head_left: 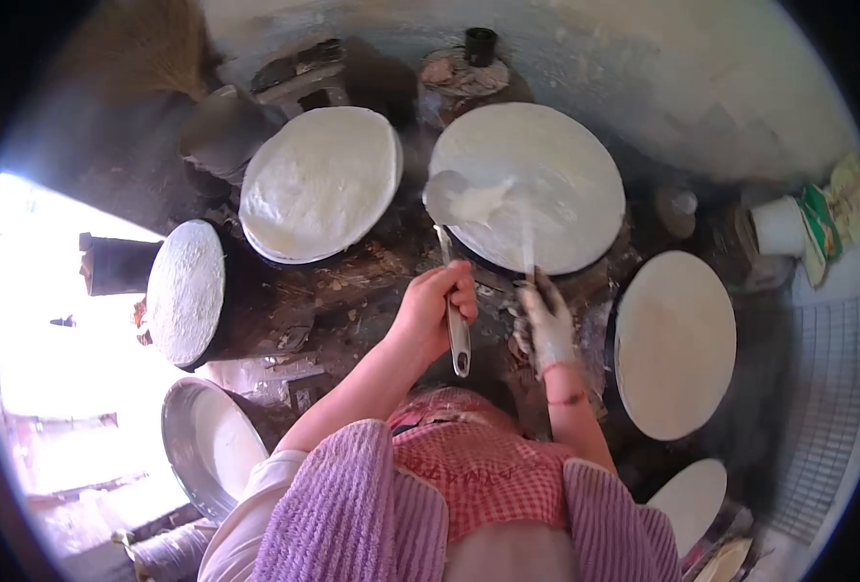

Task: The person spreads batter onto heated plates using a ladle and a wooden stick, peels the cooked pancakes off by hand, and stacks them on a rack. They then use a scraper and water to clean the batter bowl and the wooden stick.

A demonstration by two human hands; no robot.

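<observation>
Ladle (pixel 447 197) bowl hung over the near left edge of the middle round (pixel 556 145), a wide white cooking surface at the centre of the view, and a smear of white batter (pixel 483 202) lay just beside the bowl on that surface. Furthest left, by the bright doorway, a dark block (pixel 114 264) stood next to a tilted round (pixel 185 291), dusted white. Below it a metal basin (pixel 211 446) held white liquid. Next came the second round (pixel 321 182), just left of the middle one and apart from it, with dark, littered ground between them. The left hand (pixel 439 310) was closed tight around the ladle's handle, whose metal end stuck out below the fist. Just to its right, side by side but not touching, the right hand (pixel 548 330), coated in pale batter and with a red band at the wrist, was pinched on a thin stick (pixel 528 233) that reached up onto the middle round beside the batter. Below both forearms showed a pink checked apron (pixel 469 470) and a purple towel (pixel 352 504). Further right lay the fourth round (pixel 674 344), close to the right forearm, with a small round (pixel 694 495) below it. At the far right a white cup (pixel 777 226) stood against a green packet (pixel 823 221), above a tiled floor (pixel 827 388).
</observation>
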